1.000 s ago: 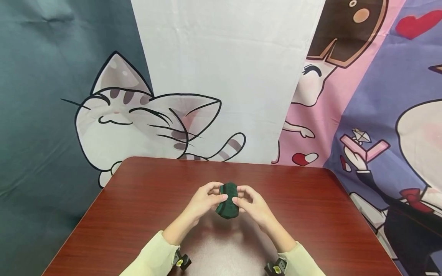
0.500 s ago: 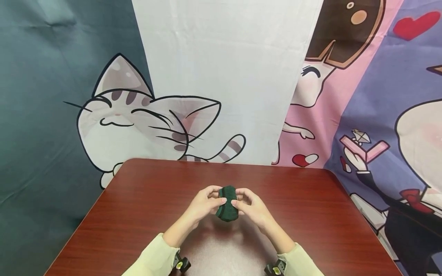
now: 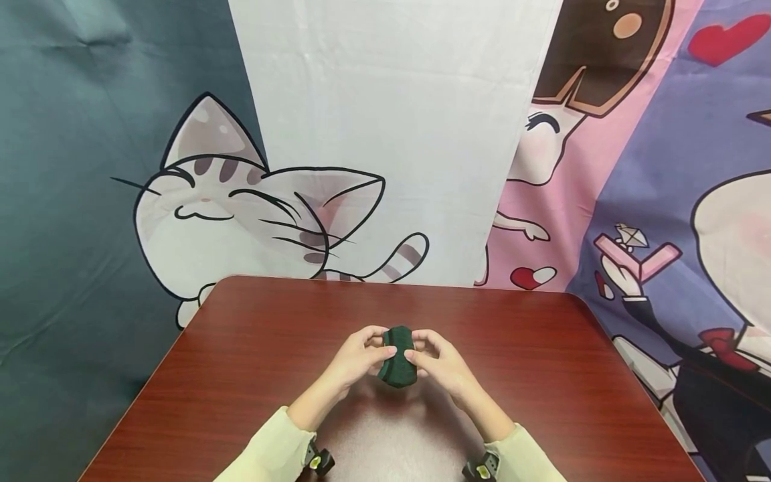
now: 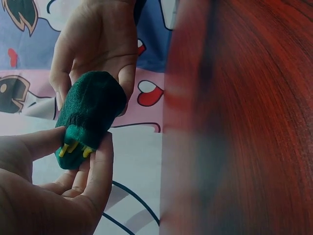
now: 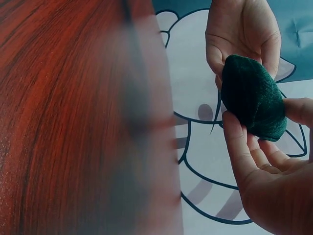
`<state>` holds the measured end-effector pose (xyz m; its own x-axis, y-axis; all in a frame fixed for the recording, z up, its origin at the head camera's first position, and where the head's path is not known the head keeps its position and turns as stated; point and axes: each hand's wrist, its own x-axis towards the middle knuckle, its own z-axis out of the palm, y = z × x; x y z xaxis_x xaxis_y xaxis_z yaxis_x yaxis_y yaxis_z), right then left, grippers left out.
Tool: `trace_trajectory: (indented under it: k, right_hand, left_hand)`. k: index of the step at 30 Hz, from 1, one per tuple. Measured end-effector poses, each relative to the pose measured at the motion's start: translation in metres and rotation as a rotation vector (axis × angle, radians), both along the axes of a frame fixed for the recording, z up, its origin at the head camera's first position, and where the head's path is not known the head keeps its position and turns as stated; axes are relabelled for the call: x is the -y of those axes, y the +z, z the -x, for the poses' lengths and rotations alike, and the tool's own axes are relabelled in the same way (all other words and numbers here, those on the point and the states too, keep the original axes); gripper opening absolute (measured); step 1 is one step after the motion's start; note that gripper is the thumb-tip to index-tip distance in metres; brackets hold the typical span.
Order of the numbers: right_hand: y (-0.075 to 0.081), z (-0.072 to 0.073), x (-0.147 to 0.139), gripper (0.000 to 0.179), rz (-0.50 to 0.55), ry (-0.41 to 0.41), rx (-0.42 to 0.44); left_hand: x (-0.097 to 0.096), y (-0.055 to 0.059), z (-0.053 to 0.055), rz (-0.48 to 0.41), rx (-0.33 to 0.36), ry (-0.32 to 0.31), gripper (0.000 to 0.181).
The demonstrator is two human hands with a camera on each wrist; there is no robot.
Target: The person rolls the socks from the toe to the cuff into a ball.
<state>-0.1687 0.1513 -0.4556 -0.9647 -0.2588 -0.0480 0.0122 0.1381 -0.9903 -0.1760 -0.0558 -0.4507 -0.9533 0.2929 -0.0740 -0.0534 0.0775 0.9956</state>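
A dark green knitted bundle (image 3: 399,372), which looks like a folded sock, is held above the table between both hands. My left hand (image 3: 355,357) pinches its left side, thumb on the near face and fingers behind. The right hand (image 3: 444,367) grips the opposite side in the same way. In the left wrist view the sock (image 4: 95,100) shows a cuff-like fold at the left hand's end, with several small yellow bits (image 4: 73,147) on it. Seen from the right wrist, the sock's (image 5: 252,98) other end is smooth and rounded.
Below the hands lies a red-brown wooden table (image 3: 277,321) with rounded far corners. Behind its far edge hangs a cloth backdrop (image 3: 385,100) with cartoon figures. A small black device (image 3: 319,460) sits at the left wrist, another black device (image 3: 482,467) at the right.
Both hands and the sock sit slightly lower in the head view than a second ago, with the view itself shifting a little. The hold on the sock looks the same.
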Motion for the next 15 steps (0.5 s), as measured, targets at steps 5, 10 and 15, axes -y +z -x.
trace_trajectory:
  k: [5,10,15]
  right_hand:
    - [-0.002,0.000,0.000,0.048,0.004,-0.001,0.005]
    - [-0.008,0.002,-0.001,0.049,-0.005,-0.005,0.007]
    - [-0.012,0.002,-0.001,0.047,-0.012,-0.008,0.016]
  left_hand:
    - [0.000,-0.003,0.000,-0.002,0.008,0.000,0.045]
    - [-0.001,-0.006,0.000,-0.006,0.013,0.000,0.044]
    - [0.000,-0.010,0.001,-0.006,0.019,-0.004,0.044]
